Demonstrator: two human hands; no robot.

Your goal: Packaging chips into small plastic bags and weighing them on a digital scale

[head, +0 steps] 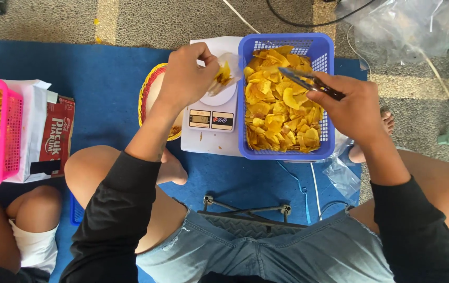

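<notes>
My left hand [185,76] holds a small clear plastic bag [224,73] with a few yellow chips in it, just above a white digital kitchen scale [209,123]. My right hand [355,107] grips metal tongs [308,81] whose tips reach over a blue plastic basket [327,52] heaped with yellow chips [279,112]. The basket stands right of the scale on a blue mat [104,78].
A woven red-and-yellow basket [148,91] lies behind my left arm. At the far left stand a pink basket [9,131] of chips and a red carton [56,136], near another person's knee [38,207]. Clear plastic bags [403,26] and cables lie top right. A metal device [248,212] sits between my legs.
</notes>
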